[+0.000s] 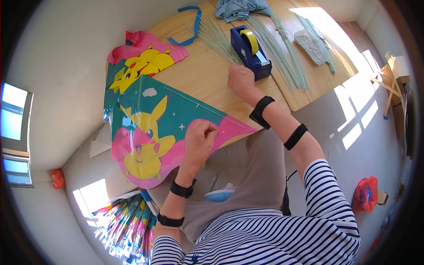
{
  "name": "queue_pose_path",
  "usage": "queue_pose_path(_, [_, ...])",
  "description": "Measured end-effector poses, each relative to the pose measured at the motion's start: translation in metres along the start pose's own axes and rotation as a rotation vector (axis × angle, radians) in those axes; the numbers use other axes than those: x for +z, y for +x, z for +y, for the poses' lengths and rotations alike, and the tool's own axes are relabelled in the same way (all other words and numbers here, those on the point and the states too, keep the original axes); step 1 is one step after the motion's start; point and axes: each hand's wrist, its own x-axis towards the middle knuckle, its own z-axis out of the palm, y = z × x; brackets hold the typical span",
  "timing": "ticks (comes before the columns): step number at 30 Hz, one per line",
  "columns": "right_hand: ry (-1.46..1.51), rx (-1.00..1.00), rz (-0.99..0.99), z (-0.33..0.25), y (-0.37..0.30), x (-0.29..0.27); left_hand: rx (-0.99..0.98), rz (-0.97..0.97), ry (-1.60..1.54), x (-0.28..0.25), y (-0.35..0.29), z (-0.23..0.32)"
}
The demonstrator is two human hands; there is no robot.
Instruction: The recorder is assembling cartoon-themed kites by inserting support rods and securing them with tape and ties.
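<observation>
A glossy green and pink kite sheet (181,112) with a yellow cartoon figure lies over the table's near left edge and hangs partly down. Along its upper right edge runs a thin pale rod (216,115), with a small piece across it. My left hand (199,140) is over the sheet's pink lower part, fingers curled closed; anything inside them is hidden. Beside the near end of a blue tape dispenser (259,68), which carries a yellow roll (250,42), my right hand (241,80) is closed with its fingertips together. What it pinches, if anything, cannot be made out.
Bundles of thin pale rods (282,53) spread over the wooden table (198,75). A clear box of small parts (311,45), blue cloth (240,8), blue strip (197,26) and pink-yellow kite pieces (145,62) lie around. Folded kites (128,229) sit low left; a red bag (365,194) stands right.
</observation>
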Motion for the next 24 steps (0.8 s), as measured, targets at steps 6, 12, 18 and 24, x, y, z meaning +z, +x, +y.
queue_pose_path(6, [-0.105, 0.093, -0.058, -0.011, 0.045, 0.036, -0.058, -0.069, -0.051, -0.009, -0.03, 0.016])
queue_pose_path(12, [-0.045, 0.131, -0.205, -0.011, 0.05, 0.022, -0.065, -0.042, -0.082, -0.013, -0.041, 0.008])
queue_pose_path(18, [0.079, 0.086, -0.184, 0.001, 0.026, -0.005, -0.131, -0.051, -0.156, -0.02, -0.047, 0.013])
queue_pose_path(24, [1.023, 0.287, -0.68, 0.035, -0.066, -0.091, -0.275, -0.021, -0.338, -0.03, -0.058, 0.011])
